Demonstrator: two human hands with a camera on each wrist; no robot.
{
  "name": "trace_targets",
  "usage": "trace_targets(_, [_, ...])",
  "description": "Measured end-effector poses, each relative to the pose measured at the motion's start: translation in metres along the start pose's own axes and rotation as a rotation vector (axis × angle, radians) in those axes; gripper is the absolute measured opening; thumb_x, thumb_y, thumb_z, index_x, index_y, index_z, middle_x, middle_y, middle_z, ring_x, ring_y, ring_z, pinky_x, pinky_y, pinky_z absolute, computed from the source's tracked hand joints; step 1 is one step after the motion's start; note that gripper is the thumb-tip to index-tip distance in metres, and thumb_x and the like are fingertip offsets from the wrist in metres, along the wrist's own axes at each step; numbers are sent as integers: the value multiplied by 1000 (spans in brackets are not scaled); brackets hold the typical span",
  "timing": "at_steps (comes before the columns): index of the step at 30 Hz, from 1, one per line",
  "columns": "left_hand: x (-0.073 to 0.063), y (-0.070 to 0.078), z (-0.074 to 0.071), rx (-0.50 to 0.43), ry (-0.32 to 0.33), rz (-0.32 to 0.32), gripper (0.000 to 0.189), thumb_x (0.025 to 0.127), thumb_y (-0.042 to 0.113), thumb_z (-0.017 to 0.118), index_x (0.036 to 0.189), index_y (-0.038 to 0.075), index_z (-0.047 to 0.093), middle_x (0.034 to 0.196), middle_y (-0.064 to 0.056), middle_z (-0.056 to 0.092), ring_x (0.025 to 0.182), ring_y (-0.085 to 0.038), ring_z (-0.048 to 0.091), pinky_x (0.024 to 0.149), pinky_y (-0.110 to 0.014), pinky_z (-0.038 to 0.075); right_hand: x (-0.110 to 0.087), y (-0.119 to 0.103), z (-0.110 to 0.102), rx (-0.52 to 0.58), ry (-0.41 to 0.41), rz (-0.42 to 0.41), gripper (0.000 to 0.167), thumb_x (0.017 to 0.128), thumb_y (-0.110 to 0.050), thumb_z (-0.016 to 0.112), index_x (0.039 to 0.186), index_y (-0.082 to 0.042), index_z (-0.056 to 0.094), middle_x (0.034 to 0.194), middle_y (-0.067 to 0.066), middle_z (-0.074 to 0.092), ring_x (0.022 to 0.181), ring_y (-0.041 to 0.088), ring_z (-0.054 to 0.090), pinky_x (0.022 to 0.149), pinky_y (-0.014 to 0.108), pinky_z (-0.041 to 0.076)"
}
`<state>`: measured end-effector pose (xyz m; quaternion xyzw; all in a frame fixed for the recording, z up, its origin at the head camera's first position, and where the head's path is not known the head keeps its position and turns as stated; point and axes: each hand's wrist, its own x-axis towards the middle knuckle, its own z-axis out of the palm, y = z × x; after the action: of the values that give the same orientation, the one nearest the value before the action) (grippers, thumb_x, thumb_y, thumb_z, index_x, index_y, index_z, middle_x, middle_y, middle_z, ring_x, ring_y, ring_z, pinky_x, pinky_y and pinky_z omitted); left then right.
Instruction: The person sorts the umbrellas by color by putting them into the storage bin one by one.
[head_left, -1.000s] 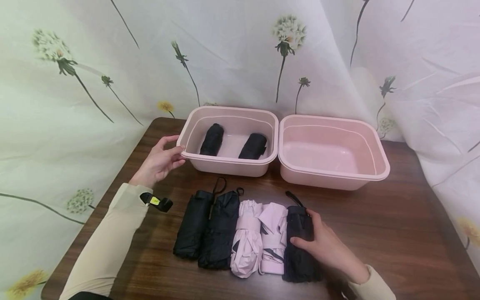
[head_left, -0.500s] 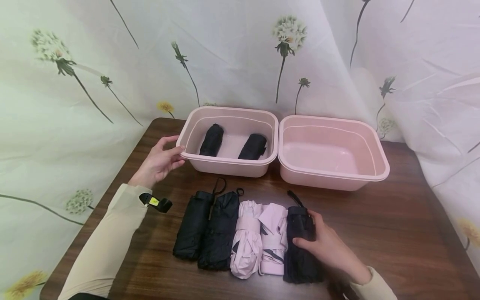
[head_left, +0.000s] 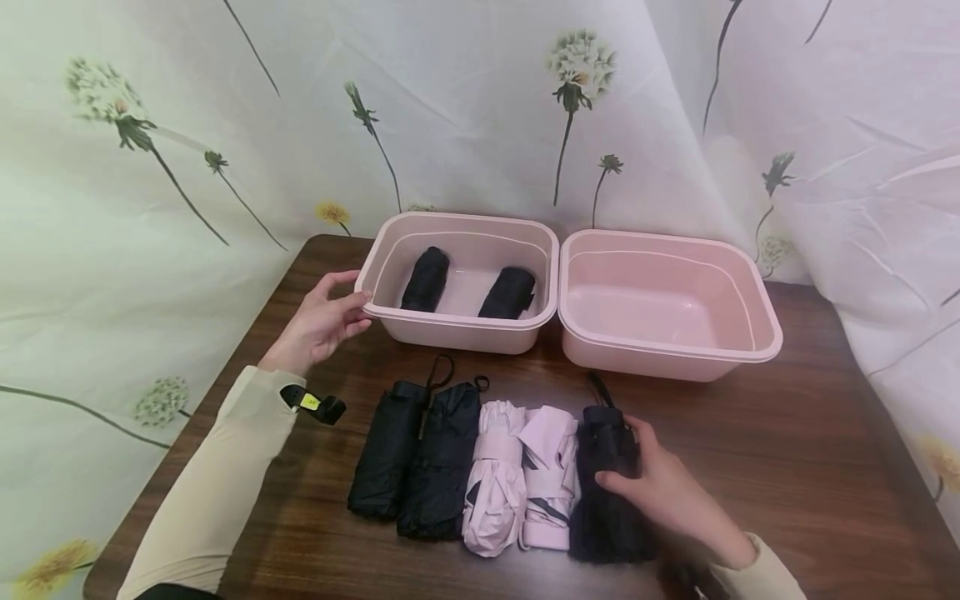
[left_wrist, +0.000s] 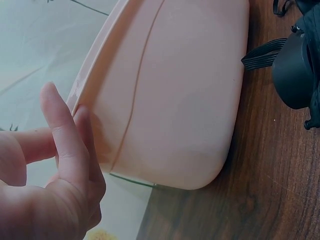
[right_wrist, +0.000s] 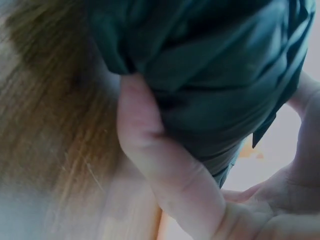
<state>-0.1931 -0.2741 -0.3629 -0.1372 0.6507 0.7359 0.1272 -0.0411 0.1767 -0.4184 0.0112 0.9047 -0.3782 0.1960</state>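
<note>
Five folded umbrellas lie in a row on the table. My right hand (head_left: pixel 667 483) grips the rightmost black umbrella (head_left: pixel 611 508), thumb and fingers on its opposite sides. In the right wrist view its dark folds (right_wrist: pixel 215 90) fill the space between thumb and fingers. To its left are two white umbrellas, one (head_left: pixel 550 475) close beside it and another (head_left: pixel 497 479). Two more black umbrellas, one (head_left: pixel 442 462) and an outer one (head_left: pixel 388 450), finish the row. My left hand (head_left: pixel 318 325) pinches the left corner rim of the left pink basin (head_left: pixel 457 335); the left wrist view shows the basin's side (left_wrist: pixel 190 90).
Inside the left basin lie two black umbrellas, one (head_left: pixel 426 281) at the left and another (head_left: pixel 508 293) at the right. A second pink basin (head_left: pixel 652 354) stands against it on the right. Behind the wooden table (head_left: pixel 810 467) hangs a flowered cloth (head_left: pixel 465 108).
The black umbrella in my right hand has shifted slightly right and its handle end has come up a little. My left hand stays at the basin rim.
</note>
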Motion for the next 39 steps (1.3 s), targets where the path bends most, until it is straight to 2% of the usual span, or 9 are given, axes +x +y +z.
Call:
trace_targets(9, [-1,0,1,3,5,-4,62,94,13,62,146,21,28,121,-17,43,72,-11,65,65,-19,58,-6,-9,-12,45,-16,-5,93,80,-37,77,148,-11,20,119,22,60,93,23,62,68,31,52])
trace_targets(13, [-1,1,1,8,0,1,64,93,14,63,147,21,28,122,-16,43,72,-11,65,65,-19,58,-9,-16,-21,57,-2,-39,92,80,-34,76,149,-11,19,124,21,56,98,25,62,71,31,52])
trace_targets(19, [-1,0,2,5,3,3,63,93,12,63,146,20,29,121,-15,43,70,-11,65,63,-19,58,-15,-26,-35,41,89,-181,88,80,-27,77,147,-11,22,129,22,52,103,32,60,75,35,53])
trace_targets(22, [-1,0,2,5,7,5,62,94,12,62,146,20,30,121,-16,43,69,-11,64,63,-19,58,-18,-31,-42,63,103,-225,88,80,-25,77,148,-13,22,129,23,51,105,34,61,76,36,56])
trace_targets(26, [-1,0,2,10,9,6,62,94,11,62,146,20,30,119,-15,44,70,-11,65,64,-19,58,-21,-39,-52,87,120,-257,89,81,-21,77,149,-16,21,128,23,52,107,34,62,77,36,58])
trace_targets(31, [-1,0,1,22,16,2,62,94,12,61,147,21,30,118,-13,44,73,-13,65,65,-19,58,-23,-48,-64,63,160,-257,92,82,-23,77,151,-12,18,136,26,45,115,42,56,88,51,55])
trace_targets(33, [-2,0,1,16,14,3,61,95,11,61,147,21,29,120,-14,43,72,-12,65,64,-19,58,-24,-51,-68,64,175,-258,92,83,-24,76,152,-10,17,138,27,44,115,44,55,89,53,54])
trace_targets(36, [-2,0,1,6,11,6,61,95,11,60,146,20,29,123,-16,43,70,-11,65,64,-19,58,-23,-55,-72,91,210,-288,86,83,-19,76,150,-10,23,133,25,50,108,39,60,83,35,58])
trace_targets(39, [-2,-1,0,10,15,6,62,94,12,61,146,21,30,123,-15,43,70,-11,65,65,-19,58,-23,-59,-75,116,255,-337,78,82,-14,76,146,-13,32,127,20,57,101,22,64,78,17,53])
